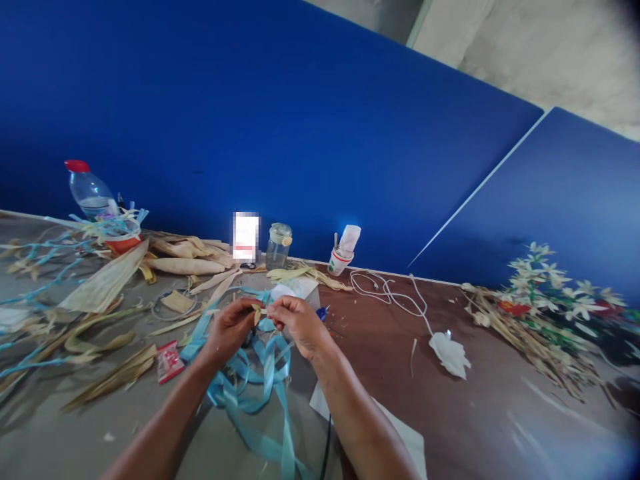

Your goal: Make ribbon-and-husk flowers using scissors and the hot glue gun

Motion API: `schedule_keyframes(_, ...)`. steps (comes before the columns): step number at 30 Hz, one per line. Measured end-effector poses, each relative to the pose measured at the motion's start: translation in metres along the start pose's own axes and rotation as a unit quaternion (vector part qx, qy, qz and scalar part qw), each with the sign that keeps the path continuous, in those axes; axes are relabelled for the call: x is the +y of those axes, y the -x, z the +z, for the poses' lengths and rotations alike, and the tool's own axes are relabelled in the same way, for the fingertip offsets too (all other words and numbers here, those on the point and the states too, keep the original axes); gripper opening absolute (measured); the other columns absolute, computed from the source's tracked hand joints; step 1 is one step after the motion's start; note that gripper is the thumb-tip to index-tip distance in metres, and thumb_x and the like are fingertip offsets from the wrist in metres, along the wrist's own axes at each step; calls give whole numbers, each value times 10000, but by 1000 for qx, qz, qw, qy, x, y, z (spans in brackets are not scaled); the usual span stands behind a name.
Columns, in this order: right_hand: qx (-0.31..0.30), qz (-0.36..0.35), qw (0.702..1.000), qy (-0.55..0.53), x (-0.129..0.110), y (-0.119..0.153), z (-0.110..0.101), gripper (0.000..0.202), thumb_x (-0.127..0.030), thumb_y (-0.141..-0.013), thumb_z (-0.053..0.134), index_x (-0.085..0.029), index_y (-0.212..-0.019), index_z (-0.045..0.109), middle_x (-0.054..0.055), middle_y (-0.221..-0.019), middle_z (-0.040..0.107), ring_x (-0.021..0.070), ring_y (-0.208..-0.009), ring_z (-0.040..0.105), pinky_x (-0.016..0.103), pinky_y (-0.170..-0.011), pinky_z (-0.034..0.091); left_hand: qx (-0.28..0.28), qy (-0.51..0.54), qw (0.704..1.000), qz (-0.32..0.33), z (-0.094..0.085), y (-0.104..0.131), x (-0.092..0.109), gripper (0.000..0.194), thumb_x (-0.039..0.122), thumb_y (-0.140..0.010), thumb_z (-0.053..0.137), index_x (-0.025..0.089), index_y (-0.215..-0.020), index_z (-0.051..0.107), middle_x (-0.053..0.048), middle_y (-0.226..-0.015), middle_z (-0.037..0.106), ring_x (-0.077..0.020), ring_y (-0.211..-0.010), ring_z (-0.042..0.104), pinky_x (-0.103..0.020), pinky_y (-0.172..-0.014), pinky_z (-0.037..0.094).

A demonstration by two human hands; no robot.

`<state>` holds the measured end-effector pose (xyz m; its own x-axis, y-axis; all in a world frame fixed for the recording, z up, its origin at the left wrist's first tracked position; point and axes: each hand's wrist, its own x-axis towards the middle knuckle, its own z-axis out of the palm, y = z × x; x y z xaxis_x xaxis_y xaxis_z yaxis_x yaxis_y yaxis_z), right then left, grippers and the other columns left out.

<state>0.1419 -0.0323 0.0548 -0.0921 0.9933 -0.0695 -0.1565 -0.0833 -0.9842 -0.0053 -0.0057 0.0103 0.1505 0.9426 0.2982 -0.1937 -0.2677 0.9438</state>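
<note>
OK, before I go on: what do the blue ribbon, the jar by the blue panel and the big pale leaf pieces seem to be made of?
Blue ribbon: probably satin or plastic; smooth sheen, soft folds.
Jar: clear and glossy, see-through; glass or hard plastic, I can't tell which.
Pale leaf pieces: likely dried husk, matte, with tapered, curling edges.

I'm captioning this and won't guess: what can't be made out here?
All in the head view:
Small pale strip: mostly hidden by the fingers of the left hand and right hand.
Bright white upright rectangle: pixelated, content unreadable.
Small red packet: lettering too small.
Shiny blue ribbon: cut off by the bottom edge.
Dark shape beside white flowers: blurred.
</note>
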Motion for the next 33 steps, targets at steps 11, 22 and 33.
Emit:
schedule_keyframes(11, 107, -73, 989, 65, -18, -2, -28, 119, -294, -636, 620, -175, -644, 606, -47, -543, 499, 97, -534, 407, 239, -559, 325, 56, -14, 998, 30, -8, -3, -13, 166, 320, -701, 686, 169, -769, 681, -41, -815, 653, -127, -631, 554, -258, -623, 464)
schedule_keyframes(22, 115, -81, 947, 289, -2, -9, -55, 200, -169, -682, 458, -180, -767, 639, -26, -651, 576, 122, -581, 499, 243, -590, 385, 112, -26, 993, 35, -3, -5, -14, 180, 319, -682, 681, 169, -773, 639, 3, -672, 610, -115, -573, 534, -235, -560, 455)
schedule_keyframes(33, -15, -53, 745, 665, 36, -12, -28, 250, -323, -862, 529, -188, -1050, 622, 96, -1067, 624, 208, -941, 619, 288, -777, 462, 125, -43, 990, 51, -9, -7, -22, 142, 294, -686, 682, 180, -763, 644, 6, -658, 610, -122, -555, 536, -232, -544, 452)
